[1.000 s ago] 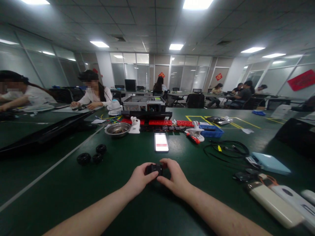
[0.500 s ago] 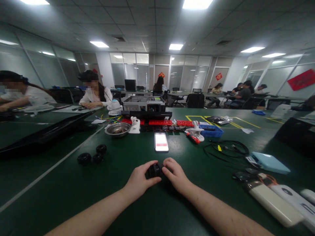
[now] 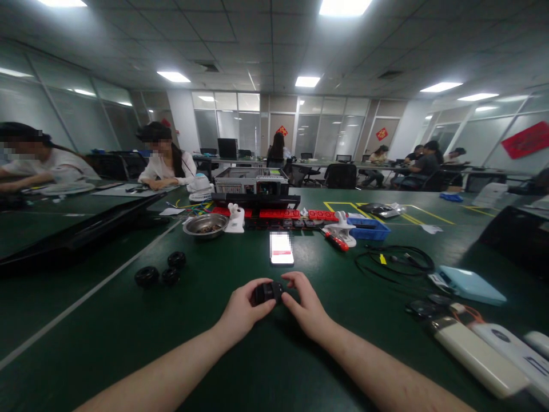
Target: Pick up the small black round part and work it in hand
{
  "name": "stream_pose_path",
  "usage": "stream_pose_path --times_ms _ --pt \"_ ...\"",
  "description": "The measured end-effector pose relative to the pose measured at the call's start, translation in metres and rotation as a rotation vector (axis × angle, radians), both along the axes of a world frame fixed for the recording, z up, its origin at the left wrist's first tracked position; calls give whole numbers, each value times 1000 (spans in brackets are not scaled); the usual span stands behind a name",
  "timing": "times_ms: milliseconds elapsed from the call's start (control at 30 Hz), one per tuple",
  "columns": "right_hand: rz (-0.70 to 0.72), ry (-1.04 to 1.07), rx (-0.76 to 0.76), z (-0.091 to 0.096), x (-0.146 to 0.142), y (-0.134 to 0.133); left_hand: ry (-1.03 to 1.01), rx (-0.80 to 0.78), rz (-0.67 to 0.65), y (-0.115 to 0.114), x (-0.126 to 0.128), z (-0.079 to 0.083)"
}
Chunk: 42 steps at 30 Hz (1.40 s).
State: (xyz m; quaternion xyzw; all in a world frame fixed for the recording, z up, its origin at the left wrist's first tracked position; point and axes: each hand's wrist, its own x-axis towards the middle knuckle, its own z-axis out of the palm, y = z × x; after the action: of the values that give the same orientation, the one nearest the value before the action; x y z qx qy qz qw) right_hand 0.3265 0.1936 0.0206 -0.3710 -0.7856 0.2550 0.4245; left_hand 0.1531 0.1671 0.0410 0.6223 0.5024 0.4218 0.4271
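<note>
My left hand (image 3: 244, 306) is closed around a small black cylindrical part (image 3: 268, 292), its thumb below and fingers over the top. The part lies roughly sideways, with a blockier end facing right. My right hand (image 3: 305, 298) is at that end, thumb and index finger apart. Its thumb tip is at the part's edge; whether it touches, I cannot tell. Just beyond the hands lies a phone (image 3: 282, 248) with a lit screen. On the left are three black, round, wheel-like pieces (image 3: 146, 276) on the green table (image 3: 171, 337).
Farther back are a metal bowl (image 3: 206, 226) of small parts, a white bracket (image 3: 235, 219), a red-handled screwdriver (image 3: 337, 241), a blue tray (image 3: 369, 228) and an open metal case (image 3: 251, 182). Black cables (image 3: 398, 260), a light-blue box (image 3: 470, 284) and a cream power bank (image 3: 478, 355) lie right.
My right fingers have spread and drawn off the part's right end, so more of it shows. The left hand has shifted slightly left with the part.
</note>
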Motion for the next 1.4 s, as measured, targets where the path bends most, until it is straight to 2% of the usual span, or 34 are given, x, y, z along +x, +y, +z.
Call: stream_pose_path --times_ms 167,300,400,467,600,700,833,967,1067,1200,1400 --pt "14 -17 -115 -9 1 12 308 237 -51 -4 -5 -2" --pt "30 -39 -77 -8 1 11 347 230 -85 -4 -6 -1" --pt "40 -29 -7 -2 1 7 270 149 -69 -2 -5 1" --pt "64 -41 37 2 2 4 133 63 -63 0 -4 0" --pt "91 -112 89 8 3 -3 -165 -217 -71 4 0 -4" --pt "89 -148 100 9 4 -5 -214 -318 -57 5 1 -4" --pt "71 -90 36 2 2 -3 -138 -149 -10 3 0 0" --pt "21 -7 -85 -5 0 3 133 86 -3 -2 -2 2" --pt "12 -96 -89 -6 -1 5 310 192 2 -4 -4 1" --pt "-9 -218 -70 -3 -1 4 312 141 -32 -5 -4 3" --pt "-24 -278 16 0 -1 0 120 15 -53 -3 -1 4"
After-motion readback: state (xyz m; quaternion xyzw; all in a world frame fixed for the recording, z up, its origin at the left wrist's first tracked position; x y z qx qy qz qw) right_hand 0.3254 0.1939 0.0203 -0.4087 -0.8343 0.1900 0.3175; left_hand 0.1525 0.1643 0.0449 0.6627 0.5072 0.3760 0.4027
